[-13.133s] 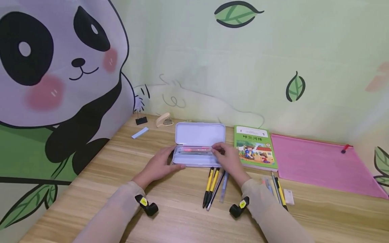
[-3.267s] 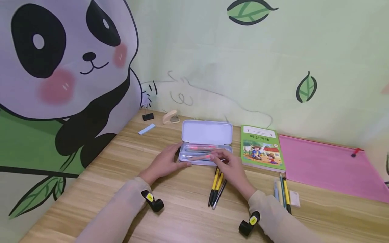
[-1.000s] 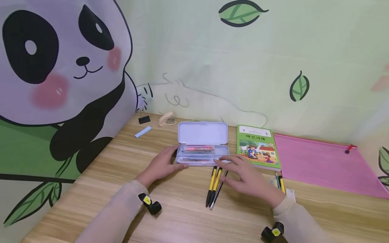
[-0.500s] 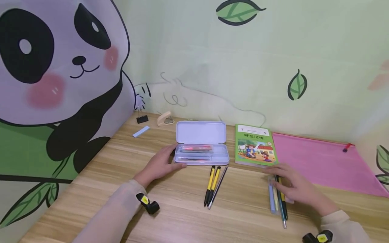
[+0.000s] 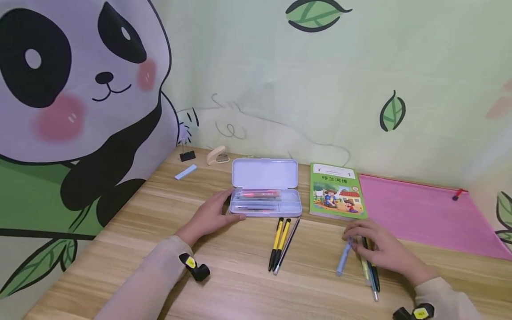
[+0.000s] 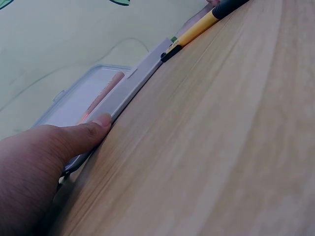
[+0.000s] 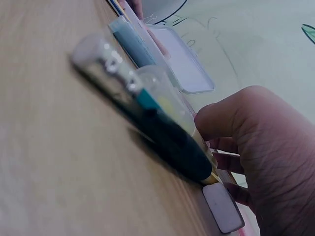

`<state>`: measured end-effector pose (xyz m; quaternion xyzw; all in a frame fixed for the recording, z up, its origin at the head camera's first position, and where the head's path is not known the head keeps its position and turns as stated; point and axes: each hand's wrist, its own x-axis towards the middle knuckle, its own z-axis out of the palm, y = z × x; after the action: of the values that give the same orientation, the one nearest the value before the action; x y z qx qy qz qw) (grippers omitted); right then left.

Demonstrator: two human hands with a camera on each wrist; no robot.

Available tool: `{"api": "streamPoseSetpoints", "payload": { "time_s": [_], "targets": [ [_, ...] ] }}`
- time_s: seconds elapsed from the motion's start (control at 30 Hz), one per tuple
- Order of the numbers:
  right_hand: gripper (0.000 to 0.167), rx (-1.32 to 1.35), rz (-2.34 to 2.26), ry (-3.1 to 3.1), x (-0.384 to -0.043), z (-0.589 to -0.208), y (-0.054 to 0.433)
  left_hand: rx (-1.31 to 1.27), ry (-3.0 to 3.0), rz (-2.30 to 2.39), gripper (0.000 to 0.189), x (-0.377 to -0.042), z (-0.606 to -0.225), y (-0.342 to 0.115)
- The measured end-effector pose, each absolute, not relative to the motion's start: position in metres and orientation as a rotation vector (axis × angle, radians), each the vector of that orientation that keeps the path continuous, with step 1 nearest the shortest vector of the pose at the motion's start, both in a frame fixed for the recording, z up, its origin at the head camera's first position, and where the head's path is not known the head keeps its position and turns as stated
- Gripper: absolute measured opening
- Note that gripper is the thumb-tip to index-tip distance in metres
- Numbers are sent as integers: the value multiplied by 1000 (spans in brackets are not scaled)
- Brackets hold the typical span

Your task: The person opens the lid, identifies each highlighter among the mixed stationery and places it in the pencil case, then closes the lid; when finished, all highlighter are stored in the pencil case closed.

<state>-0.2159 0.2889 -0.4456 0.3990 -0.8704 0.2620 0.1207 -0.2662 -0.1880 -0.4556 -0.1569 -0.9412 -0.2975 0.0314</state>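
In the head view my left hand point(image 5: 208, 218) holds the left end of an open, pale lilac pencil case point(image 5: 291, 209), thumb along its front edge. Pens point(image 5: 258, 194) lie in the rear compartment, and thin ones in the front-left one. My right hand point(image 5: 384, 249), at the right, pinches the upper end of a light blue highlighter point(image 5: 343, 262); the exact contact is hidden. Under that hand lie a yellow-tinted highlighter point(image 5: 366, 272), a teal pen point(image 5: 374, 282) and a yellow-and-black pen point(image 5: 376, 278). The right wrist view shows a white eraser point(image 7: 223, 207) below the fingers.
Two yellow-and-black pens point(image 5: 277, 244) and a dark pen point(image 5: 287, 246) lie before the case. A green book point(image 5: 338, 191) and pink pouch point(image 5: 416, 213) lie at right. Behind left are a stapler point(image 5: 218, 155), binder clip point(image 5: 187, 156) and blue strip point(image 5: 186, 172).
Pens have come into the case's front compartment. A blue pen before the case has gone from there. My right hand has moved right from the case, and the light blue highlighter has swung left, apart from its group.
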Motion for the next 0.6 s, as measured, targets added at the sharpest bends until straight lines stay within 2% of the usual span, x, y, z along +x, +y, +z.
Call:
{"api": "streamPoseSetpoints", "payload": {
  "time_s": [0.6],
  "targets": [
    [30,1096,740,-2525,-218,-451,283,-481,-2893,-934,101,-266,-456,-188]
  ]
}}
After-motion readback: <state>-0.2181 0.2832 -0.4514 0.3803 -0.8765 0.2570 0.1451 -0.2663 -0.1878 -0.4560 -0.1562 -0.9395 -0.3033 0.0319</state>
